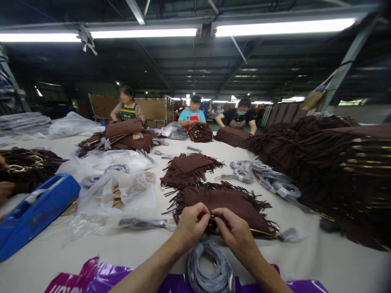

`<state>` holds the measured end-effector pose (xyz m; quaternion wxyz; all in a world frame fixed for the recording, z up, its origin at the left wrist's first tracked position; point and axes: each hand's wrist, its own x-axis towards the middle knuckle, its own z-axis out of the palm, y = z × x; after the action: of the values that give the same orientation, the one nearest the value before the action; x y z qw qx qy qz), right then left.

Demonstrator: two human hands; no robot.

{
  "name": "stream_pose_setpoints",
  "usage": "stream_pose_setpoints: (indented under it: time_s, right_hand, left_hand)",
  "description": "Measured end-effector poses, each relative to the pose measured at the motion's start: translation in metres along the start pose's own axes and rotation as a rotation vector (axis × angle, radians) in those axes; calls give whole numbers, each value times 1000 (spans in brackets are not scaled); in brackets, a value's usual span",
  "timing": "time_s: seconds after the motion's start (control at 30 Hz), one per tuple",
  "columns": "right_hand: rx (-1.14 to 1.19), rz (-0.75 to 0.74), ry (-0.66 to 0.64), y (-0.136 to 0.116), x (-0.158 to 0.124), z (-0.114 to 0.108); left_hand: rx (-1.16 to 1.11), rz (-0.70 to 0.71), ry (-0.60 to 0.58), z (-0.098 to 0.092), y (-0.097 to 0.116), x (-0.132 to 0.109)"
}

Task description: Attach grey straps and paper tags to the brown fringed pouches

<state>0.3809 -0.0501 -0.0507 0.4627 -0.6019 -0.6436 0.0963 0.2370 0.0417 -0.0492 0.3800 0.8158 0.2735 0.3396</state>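
Note:
Both hands meet at the near edge of a brown fringed bag [222, 201] lying flat on the white table. My left hand [192, 224] pinches with thumb and index finger; beside it, my right hand [235, 228] is closed in a similar pinch. Between the fingertips is a small dark piece at the bag's edge, too small to make out. Just below the hands lies a coiled grey strap [209, 266] in clear wrap. A gold trim and a ring show at the bag's right corner. Another fringed bag [189, 165] lies behind.
A tall pile of fringed bags [330, 162] fills the right. Wrapped straps [241, 173] lie near it. At left are a blue tape dispenser [39, 211], plastic bags [122, 195] and another person's hand [5, 189]. Purple plastic [106, 276] lines the near edge. Several people work across the table.

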Motion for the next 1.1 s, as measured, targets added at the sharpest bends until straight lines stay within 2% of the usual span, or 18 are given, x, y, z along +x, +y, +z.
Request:
stream_pose_setpoints:
  time_s: [0.07,0.17,0.2,0.27,0.37,0.5,0.6,0.73,0.83,0.9,0.97,1.03,1.1]
  right_hand:
    - [-114,-130,-123,-15,-12,-9]
    - [-298,-271,-480,-29,-37,-7]
    - [-365,-252,-551,-31,-45,-2]
    - [-479,-142,-590,-30,-58,8]
    - [-503,-37,-552,-32,-68,11]
    - [-465,-13,-448,-46,-67,-6]
    - [-614,63,-351,-44,-55,-10]
    - [-917,186,-122,-19,-28,5]
    - [-927,202,-81,-5,-14,6]
    - [-859,146,-159,1,-13,-9]
    - [-740,88,-205,11,-17,-39]
    - [-618,93,-146,27,-22,-74]
    - [-720,118,-150,46,-28,-105]
  left_hand:
    - [62,71,-38,-13,0,0]
    - [274,192,-114,-29,-4,-1]
    - [362,218,-142,-32,-6,-1]
    - [511,227,-185,-34,-11,0]
    - [617,197,-166,-31,-17,2]
    - [589,203,-32,-29,-15,1]
    - [525,246,34,-29,-8,-2]
    - [496,312,-1,-28,-6,-6]
    - [563,359,-92,-29,-14,-5]
    - [632,361,-149,-32,-21,-3]
    - [695,339,-160,-36,-26,0]
    - [735,308,-143,-38,-28,2]
    - [748,280,-127,-39,-27,3]
